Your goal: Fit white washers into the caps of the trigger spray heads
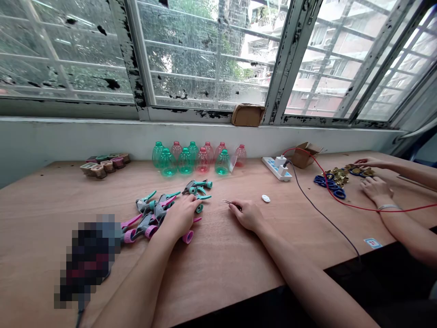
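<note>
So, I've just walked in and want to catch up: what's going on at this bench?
A person's left hand rests on a pile of spray triggers, while their right hand pinches a small metal tool. Plastic bottles stand along the wall. Farther along, a co-worker's hands are beside brass parts and blue rings.

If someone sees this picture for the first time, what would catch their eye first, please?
Probably the green and pink plastic bottles standing in rows at the back of the wooden table. In front of them, trigger spray heads lie heaped under the left hand. At far right, a co-worker's hand rests near brass-coloured parts.
</note>
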Demonstrator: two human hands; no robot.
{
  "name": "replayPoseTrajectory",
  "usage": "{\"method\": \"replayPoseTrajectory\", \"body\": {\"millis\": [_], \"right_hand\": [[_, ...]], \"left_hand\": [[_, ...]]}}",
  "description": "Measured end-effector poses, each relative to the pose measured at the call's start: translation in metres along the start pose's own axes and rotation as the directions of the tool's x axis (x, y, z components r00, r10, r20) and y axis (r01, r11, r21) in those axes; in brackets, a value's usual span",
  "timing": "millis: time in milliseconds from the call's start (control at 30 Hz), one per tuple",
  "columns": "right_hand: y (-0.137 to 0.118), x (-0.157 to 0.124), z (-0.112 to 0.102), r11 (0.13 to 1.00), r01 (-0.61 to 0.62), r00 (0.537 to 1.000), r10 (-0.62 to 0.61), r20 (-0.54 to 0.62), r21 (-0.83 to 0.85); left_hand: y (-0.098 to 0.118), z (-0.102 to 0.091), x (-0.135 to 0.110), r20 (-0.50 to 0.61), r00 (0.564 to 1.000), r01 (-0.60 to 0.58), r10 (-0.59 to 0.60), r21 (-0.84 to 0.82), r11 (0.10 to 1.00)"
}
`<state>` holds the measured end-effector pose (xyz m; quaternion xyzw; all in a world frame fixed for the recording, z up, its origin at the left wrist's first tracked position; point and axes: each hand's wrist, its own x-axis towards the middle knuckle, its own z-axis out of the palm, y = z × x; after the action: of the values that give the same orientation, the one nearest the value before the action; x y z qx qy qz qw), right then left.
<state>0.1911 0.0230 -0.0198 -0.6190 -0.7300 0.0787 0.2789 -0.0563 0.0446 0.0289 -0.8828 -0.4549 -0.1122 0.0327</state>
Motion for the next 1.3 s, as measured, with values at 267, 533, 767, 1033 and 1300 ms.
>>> {"method": "replayPoseTrajectory", "body": {"millis": [267,533,767,1033,1300], "right_hand": [[0.0,0.013,0.0,0.999,0.04,0.999,-0.039,0.036,-0.007],[0.007,0.003,0.0,0.987,0.06,0.998,-0.056,-0.032,0.148],[0.017,0.008,0.0,0.958,0.018,0.992,0.018,-0.123,0.286],[0.018,0.005,-0.001,0.951,0.051,0.996,-0.026,-0.083,0.304],[0.02,0.005,0.0,0.947,0.05,0.998,-0.032,-0.061,0.317]], "left_hand": [[-0.001,-0.002,0.007,0.089,0.996,-0.008,0.0,0.086,0.996],[0.012,-0.012,0.007,-0.036,0.999,-0.007,0.004,-0.079,0.997],[0.04,-0.008,0.008,0.02,0.982,-0.165,0.186,-0.369,0.915],[0.044,0.008,0.0,0.117,0.977,-0.139,0.178,-0.28,0.95],[0.04,0.015,0.0,0.09,0.99,-0.086,0.111,-0.24,0.967]]}}
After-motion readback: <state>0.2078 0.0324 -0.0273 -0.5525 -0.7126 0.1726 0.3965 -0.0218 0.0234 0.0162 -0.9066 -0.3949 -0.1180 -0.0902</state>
